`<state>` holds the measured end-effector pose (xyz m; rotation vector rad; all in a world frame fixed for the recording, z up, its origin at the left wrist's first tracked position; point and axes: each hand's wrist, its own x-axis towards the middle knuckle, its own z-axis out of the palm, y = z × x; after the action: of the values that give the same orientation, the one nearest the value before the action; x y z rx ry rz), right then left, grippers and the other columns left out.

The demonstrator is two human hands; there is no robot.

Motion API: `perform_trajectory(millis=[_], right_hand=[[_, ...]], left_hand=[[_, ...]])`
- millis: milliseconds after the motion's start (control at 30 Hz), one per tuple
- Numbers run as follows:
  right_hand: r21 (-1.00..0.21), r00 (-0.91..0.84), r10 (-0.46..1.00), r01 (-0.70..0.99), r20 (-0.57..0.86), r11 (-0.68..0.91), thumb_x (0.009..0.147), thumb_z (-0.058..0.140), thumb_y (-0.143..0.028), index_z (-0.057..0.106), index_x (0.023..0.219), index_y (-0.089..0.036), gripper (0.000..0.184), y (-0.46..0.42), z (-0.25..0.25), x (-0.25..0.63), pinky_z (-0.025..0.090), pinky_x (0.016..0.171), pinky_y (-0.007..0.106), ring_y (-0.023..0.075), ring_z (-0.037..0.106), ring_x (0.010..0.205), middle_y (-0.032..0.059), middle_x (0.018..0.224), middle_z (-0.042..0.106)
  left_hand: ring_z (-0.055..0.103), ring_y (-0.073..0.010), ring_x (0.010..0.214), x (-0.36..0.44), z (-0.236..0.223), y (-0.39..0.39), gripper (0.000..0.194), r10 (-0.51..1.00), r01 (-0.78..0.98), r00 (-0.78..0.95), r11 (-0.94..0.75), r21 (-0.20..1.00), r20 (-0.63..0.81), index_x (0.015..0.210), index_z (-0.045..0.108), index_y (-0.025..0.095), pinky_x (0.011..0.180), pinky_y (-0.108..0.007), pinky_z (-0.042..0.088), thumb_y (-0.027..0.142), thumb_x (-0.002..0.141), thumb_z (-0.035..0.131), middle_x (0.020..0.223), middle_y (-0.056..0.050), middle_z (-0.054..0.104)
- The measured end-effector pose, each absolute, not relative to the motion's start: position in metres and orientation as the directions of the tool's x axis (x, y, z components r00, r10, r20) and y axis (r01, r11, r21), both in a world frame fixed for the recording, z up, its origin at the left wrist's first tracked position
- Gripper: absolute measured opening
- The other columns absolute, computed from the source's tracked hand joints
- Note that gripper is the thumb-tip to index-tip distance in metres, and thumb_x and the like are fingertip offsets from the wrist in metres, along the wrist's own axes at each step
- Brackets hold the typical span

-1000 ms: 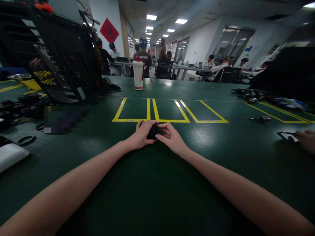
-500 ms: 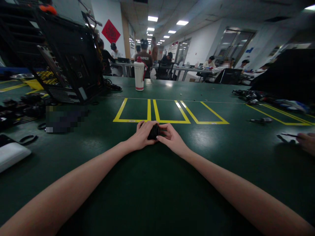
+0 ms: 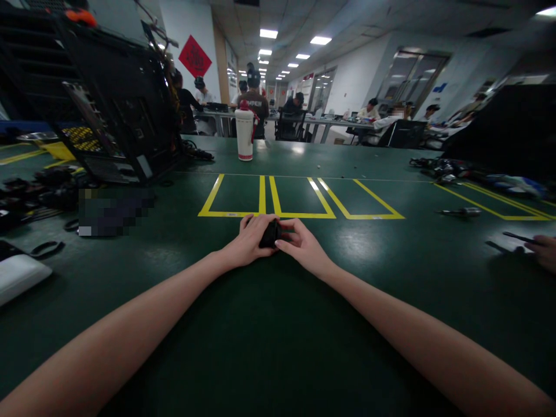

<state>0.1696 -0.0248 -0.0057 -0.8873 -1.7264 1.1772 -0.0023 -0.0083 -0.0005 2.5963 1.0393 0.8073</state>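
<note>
A small black object (image 3: 270,234), too dark for its kind to show, is between my two hands on the green table (image 3: 278,324). My left hand (image 3: 248,241) wraps over it from the left, with the thumb along its near side and the fingers partly hidden behind. From the right, the thumb and fingertips of my right hand (image 3: 303,243) pinch its right end. Just beyond the hands runs yellow tape (image 3: 299,215) that marks out boxes on the tabletop.
A white tumbler (image 3: 245,136) with a red lid stands farther back. At left are a black computer case (image 3: 125,110), cables and a white object (image 3: 21,277). A screwdriver-like tool (image 3: 463,212) lies at right, near another person's hand (image 3: 545,252) holding a thin dark tool.
My hands and the black object stay nearly in place. The other person's hand at far right has shifted its thin tool slightly. A standing person in the background has passed out of sight.
</note>
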Motion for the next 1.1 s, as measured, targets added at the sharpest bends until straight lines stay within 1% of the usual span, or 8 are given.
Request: perform_trajectory(millis=[167, 300, 400, 567, 700, 800, 933, 1100], right_hand=[[-0.953, -0.38, 0.885, 0.027, 0.269, 0.302, 0.074, 0.052, -0.023, 0.046, 0.093, -0.023, 0.021, -0.023, -0.009, 0.168, 0.045, 0.085, 0.036, 0.0159, 0.053, 0.096, 0.0013, 0.101, 0.05], [-0.952, -0.349, 0.904, 0.084, 0.249, 0.295, 0.073, 0.053, -0.024, 0.045, 0.101, -0.023, 0.029, -0.021, -0.009, 0.169, 0.043, 0.088, 0.038, 0.0173, 0.051, 0.099, 0.0033, 0.106, 0.049], [-0.955, -0.366, 0.905, 0.109, 0.218, 0.274, 0.074, 0.053, -0.023, 0.044, 0.106, -0.023, 0.033, -0.021, -0.008, 0.171, 0.041, 0.09, 0.041, 0.0186, 0.05, 0.102, 0.0047, 0.11, 0.048], [-0.96, -0.391, 0.887, 0.032, 0.244, 0.278, 0.07, 0.058, -0.02, 0.046, 0.098, -0.023, 0.03, -0.022, -0.008, 0.171, 0.044, 0.087, 0.037, 0.0172, 0.051, 0.101, 0.0021, 0.107, 0.05], [-0.968, -0.38, 0.894, -0.013, 0.238, 0.252, 0.071, 0.056, -0.021, 0.047, 0.093, -0.023, 0.023, -0.021, -0.009, 0.169, 0.045, 0.086, 0.036, 0.0157, 0.054, 0.096, 0.0015, 0.103, 0.051], [-0.967, -0.369, 0.9, 0.017, 0.23, 0.254, 0.072, 0.055, -0.023, 0.047, 0.097, -0.022, 0.026, -0.02, -0.008, 0.17, 0.044, 0.086, 0.037, 0.0163, 0.053, 0.097, 0.0028, 0.105, 0.051], [-0.967, -0.374, 0.908, 0.087, 0.191, 0.239, 0.072, 0.055, -0.025, 0.046, 0.104, -0.022, 0.033, -0.019, -0.007, 0.172, 0.043, 0.088, 0.04, 0.0183, 0.052, 0.101, 0.0052, 0.108, 0.051], [-0.955, -0.402, 0.882, 0.056, 0.244, 0.29, 0.07, 0.058, -0.022, 0.046, 0.101, -0.024, 0.033, -0.023, -0.006, 0.171, 0.042, 0.089, 0.038, 0.0173, 0.05, 0.102, 0.0028, 0.108, 0.05]], left_hand=[[0.038, -0.022, 0.111, -0.003, 0.007, -0.013, 0.053, 0.699, 0.569, 0.608, -0.715, 0.407, 0.377, 0.118, 0.027, 0.025, 0.099, -0.043, 0.016, 0.026, 0.072, 0.054, 0.115, -0.006, 0.043], [0.038, -0.023, 0.111, -0.002, 0.006, -0.012, 0.054, 0.708, 0.578, 0.599, -0.706, 0.41, 0.374, 0.117, 0.027, 0.025, 0.099, -0.045, 0.014, 0.027, 0.071, 0.054, 0.114, -0.006, 0.043], [0.038, -0.023, 0.11, -0.001, 0.001, -0.009, 0.055, 0.716, 0.585, 0.587, -0.698, 0.413, 0.377, 0.116, 0.028, 0.025, 0.099, -0.045, 0.014, 0.027, 0.069, 0.056, 0.113, -0.006, 0.043], [0.038, -0.0221, 0.109, -0.001, -0.004, -0.006, 0.057, 0.709, 0.585, 0.585, -0.705, 0.4, 0.393, 0.117, 0.027, 0.024, 0.099, -0.044, 0.014, 0.026, 0.068, 0.057, 0.112, -0.006, 0.044], [0.038, -0.022, 0.11, -0.002, -0.001, -0.008, 0.055, 0.711, 0.582, 0.585, -0.703, 0.409, 0.39, 0.117, 0.028, 0.024, 0.099, -0.044, 0.014, 0.027, 0.069, 0.056, 0.112, -0.005, 0.044], [0.038, -0.0226, 0.11, -0.002, 0.003, -0.01, 0.055, 0.713, 0.581, 0.59, -0.701, 0.414, 0.38, 0.117, 0.028, 0.025, 0.099, -0.044, 0.015, 0.026, 0.069, 0.056, 0.113, -0.005, 0.044], [0.038, -0.0226, 0.111, -0.002, 0.004, -0.011, 0.055, 0.71, 0.576, 0.599, -0.703, 0.417, 0.37, 0.117, 0.027, 0.025, 0.099, -0.044, 0.015, 0.026, 0.07, 0.055, 0.114, -0.006, 0.043], [0.037, -0.0236, 0.11, -0.002, 0.001, -0.009, 0.057, 0.713, 0.581, 0.587, -0.701, 0.413, 0.383, 0.116, 0.027, 0.026, 0.099, -0.045, 0.014, 0.025, 0.068, 0.056, 0.114, -0.005, 0.043]])
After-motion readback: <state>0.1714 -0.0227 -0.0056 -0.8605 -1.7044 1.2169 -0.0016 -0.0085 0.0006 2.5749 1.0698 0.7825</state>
